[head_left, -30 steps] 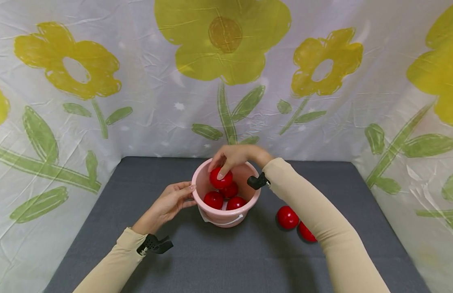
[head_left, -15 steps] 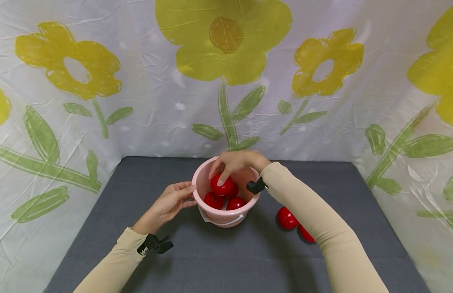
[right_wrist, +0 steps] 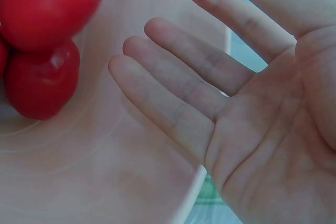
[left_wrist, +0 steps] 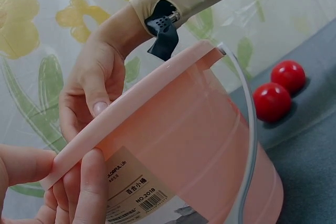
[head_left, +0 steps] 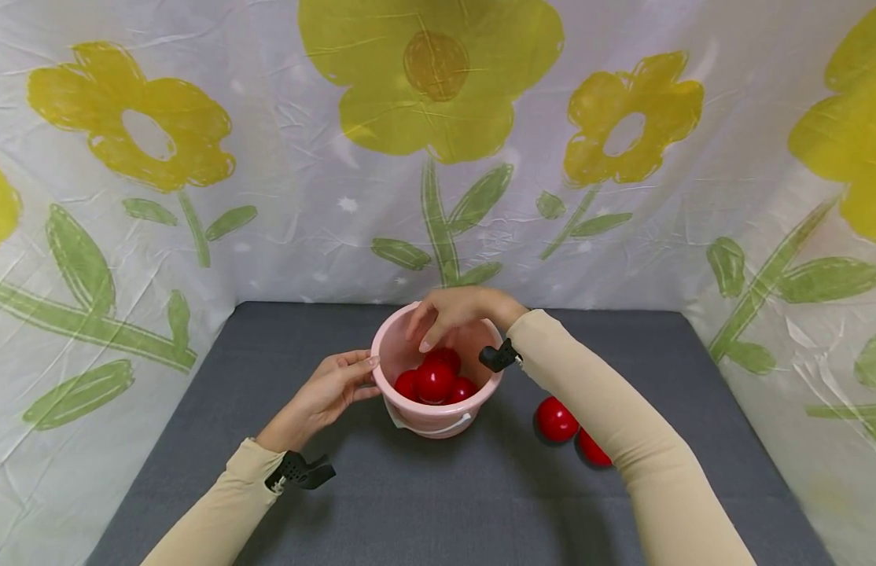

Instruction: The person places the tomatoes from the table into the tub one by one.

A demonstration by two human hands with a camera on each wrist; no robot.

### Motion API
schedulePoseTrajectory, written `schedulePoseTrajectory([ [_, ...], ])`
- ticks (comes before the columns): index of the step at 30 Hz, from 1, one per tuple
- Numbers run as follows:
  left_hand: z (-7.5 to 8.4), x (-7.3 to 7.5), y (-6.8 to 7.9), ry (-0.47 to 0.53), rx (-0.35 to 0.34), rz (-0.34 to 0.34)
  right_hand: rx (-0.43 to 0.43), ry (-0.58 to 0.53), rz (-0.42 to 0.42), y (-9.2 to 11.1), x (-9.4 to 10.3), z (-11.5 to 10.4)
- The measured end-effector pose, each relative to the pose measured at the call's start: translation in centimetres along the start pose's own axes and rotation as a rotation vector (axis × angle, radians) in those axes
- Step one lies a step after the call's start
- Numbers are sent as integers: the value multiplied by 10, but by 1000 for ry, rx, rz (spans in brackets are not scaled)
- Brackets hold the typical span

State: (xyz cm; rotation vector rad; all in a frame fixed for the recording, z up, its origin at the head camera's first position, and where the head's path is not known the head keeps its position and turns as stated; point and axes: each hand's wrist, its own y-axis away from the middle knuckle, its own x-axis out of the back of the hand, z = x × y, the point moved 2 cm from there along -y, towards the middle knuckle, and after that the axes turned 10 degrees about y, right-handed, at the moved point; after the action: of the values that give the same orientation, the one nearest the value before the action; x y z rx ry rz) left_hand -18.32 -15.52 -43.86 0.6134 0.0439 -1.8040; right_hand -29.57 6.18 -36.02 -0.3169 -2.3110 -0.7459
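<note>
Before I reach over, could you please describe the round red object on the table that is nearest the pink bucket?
On the dark grey tabletop, find the pink bucket with the white handle, then look to its right. The wanted red object is the one nearer the bucket; in the head view, the right sleeve partly hides its round red neighbour.

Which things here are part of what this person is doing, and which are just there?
In the job:
Pink bucket, rim pinched by the left grip
Four visible round red objects inside, below the right grip
Probably two more red objects outside

Just around, seemingly:
Grey cloth under the bucket
Flowered backdrop
Black wrist devices
</note>
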Motion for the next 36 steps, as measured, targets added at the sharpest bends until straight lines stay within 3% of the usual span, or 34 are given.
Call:
schedulePoseTrajectory([
  [6,0,0,0,-2,-1,6,41,24,-4,3,3,-1],
  [13,0,-2,0,-21,-2,12,74,5,48,16,12,0],
  [20,0,-1,1,-15,-17,5,25,-108,76,47,32,0],
  [25,0,-1,1,-7,-28,-4,27,-80,140,72,42,7],
  [36,-1,-1,1,-24,-13,17,-30,-178,221,122,33,33],
])
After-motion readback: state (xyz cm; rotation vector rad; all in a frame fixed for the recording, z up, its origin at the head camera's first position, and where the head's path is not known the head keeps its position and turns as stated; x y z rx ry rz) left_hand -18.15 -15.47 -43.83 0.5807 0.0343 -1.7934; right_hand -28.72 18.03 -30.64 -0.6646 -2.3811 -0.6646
